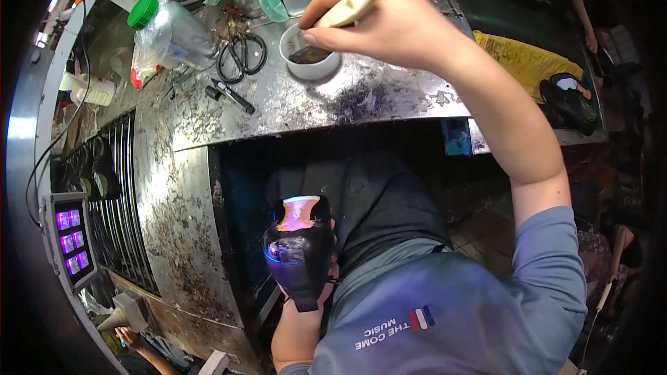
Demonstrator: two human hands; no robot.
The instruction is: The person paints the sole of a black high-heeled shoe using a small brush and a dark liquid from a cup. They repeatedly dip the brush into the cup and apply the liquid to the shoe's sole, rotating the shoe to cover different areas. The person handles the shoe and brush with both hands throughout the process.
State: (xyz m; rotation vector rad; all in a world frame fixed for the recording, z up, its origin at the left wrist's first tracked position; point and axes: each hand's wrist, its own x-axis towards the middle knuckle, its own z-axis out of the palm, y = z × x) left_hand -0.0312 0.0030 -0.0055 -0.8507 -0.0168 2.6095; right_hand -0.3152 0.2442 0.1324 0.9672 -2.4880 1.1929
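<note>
Head view shows the right hand (389,17) stretched forward over the metal worktop (292,107). This hand is closed around the pale handle of a brush (326,24), and the bristles of the brush dip into a small white cup (310,55) that stands on the worktop directly under the fingers. The cup has a dark liquid inside.

The left hand (306,298) is low, close to the person's body and below the edge of the worktop. It grips a small vase (300,250) from underneath. The vase is upright, with a dark glossy body and an orange neck, and it is well apart from the cup and the brush.

On the worktop, left of the cup, lie black scissors (243,55) and a black marker (233,96). Further left lies a plastic bottle (174,31) with green cap, wrapped in a clear bag.
</note>
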